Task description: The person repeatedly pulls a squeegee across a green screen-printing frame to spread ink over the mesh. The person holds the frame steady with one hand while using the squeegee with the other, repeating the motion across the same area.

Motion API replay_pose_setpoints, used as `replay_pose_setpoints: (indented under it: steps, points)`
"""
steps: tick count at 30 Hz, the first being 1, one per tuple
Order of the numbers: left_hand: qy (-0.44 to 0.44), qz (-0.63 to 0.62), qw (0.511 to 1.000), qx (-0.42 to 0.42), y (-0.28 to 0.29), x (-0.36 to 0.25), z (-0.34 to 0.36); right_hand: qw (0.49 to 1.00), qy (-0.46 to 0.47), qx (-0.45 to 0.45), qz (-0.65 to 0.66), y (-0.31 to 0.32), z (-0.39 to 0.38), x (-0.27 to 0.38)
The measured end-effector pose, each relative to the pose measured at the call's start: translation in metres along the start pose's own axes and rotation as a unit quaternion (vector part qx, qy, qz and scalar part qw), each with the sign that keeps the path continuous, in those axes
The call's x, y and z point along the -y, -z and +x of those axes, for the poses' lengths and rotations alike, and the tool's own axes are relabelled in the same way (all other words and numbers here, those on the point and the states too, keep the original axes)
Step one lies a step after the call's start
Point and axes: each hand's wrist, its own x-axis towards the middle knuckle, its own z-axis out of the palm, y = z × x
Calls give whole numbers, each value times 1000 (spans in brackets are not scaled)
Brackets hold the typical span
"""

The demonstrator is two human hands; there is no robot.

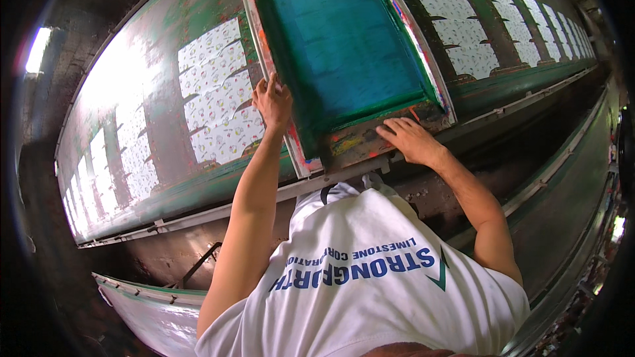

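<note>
- One long table [162, 102] fills our view, green and brown with stains, sweeping off toward its left and right ends.
- Now our big framed screen [259, 33]: it's sitting about midway along the table, its near end right at the near edge, orange, red and blue smears on its sides.
- Inside that frame we've got blue-green mesh [344, 46], darker green around its borders.
- Either side of it, we spot white patterned sheets, the closest on the left [218, 102] and the closest on the right [456, 30], with more running toward both table ends.
- Down at the screen's near end we see a dark strip [354, 147], streaked yellow and orange.
- Our left hand [272, 102] is on the frame's left side, fingers bent at the rail; whether they close around it, we can't tell.
- And our right hand [409, 139], fingers loosely spread, palm down, lies at the strip's right end, close to the frame's near right corner.
</note>
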Motion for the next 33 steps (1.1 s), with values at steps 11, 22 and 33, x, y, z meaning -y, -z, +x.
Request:
replay_pose_setpoints:
  steps: [11, 22, 33]
  points:
    - [-37, 21, 999, -10, -2, 6, 5, 763, -452, -338, 316, -33, 20, -213]
    - [-22, 2, 999, -42, 32, -22, 20, 826, -387, -237, 335, -57, 33, -241]
    - [-3, -129, 991, -35, 158, 102, 125, 852, -291, -297, 318, 51, 92, -116]
